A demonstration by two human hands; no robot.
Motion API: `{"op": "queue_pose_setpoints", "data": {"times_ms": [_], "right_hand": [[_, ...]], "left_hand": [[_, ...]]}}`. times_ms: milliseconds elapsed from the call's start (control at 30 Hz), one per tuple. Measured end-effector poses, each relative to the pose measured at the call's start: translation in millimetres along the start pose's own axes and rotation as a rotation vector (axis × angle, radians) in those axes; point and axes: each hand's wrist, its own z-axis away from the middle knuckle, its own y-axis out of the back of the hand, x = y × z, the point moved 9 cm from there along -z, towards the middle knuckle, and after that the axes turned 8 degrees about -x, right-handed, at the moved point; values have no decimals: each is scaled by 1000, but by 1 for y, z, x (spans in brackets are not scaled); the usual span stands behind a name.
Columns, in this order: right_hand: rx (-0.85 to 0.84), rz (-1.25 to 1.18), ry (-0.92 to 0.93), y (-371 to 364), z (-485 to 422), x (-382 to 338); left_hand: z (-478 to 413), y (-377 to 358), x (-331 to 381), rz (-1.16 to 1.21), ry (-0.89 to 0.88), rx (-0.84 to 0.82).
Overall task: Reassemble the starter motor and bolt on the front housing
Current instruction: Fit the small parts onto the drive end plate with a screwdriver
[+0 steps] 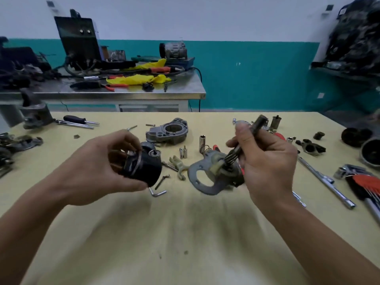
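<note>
My left hand [102,161] grips a black cylindrical motor body [144,165] above the yellow table [185,233], its end with a small metal bush turned up. My right hand [265,161] holds a dark splined shaft [253,132] that sticks up past my fingers; its lower end sits in a grey flat plate with a large cut-out [203,179]. A grey cast front housing [168,131] with a round bore lies on the table behind both hands. A pale plastic fork lever [177,165] lies between the two parts.
Loose bolts [162,178], an Allen key [158,193] and sockets [202,141] lie around the middle. A long ratchet extension [324,179] and a red hex-key set [366,184] lie right. Screwdrivers [78,122] sit far left. A cluttered steel bench [123,93] stands behind.
</note>
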Motion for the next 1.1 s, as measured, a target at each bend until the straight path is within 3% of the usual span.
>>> {"op": "queue_pose_setpoints", "data": {"times_ms": [100,233,333,433,567,633,833,1100], "right_hand": [[78,-96,-33,8,-2,4],[96,-68,11,11,0,-4],[144,11,96,17,2,-17],[203,29,137,24,2,-24],[229,-37,125,20,3,-21],[199,-25,122,12,5,-19],[89,17,119,-4,11,-12],[174,-79,59,6,8,0]], "left_hand": [[-2,-22,12,522,-25,34],[-3,-102,21,1361,98,-152],[6,-134,28,1591,179,-266],[12,-142,32,1426,176,-328],[5,-126,34,804,48,-214],[6,-120,48,631,-65,-165],[9,-115,57,536,-152,-58],[6,-110,41,471,-127,6]]}}
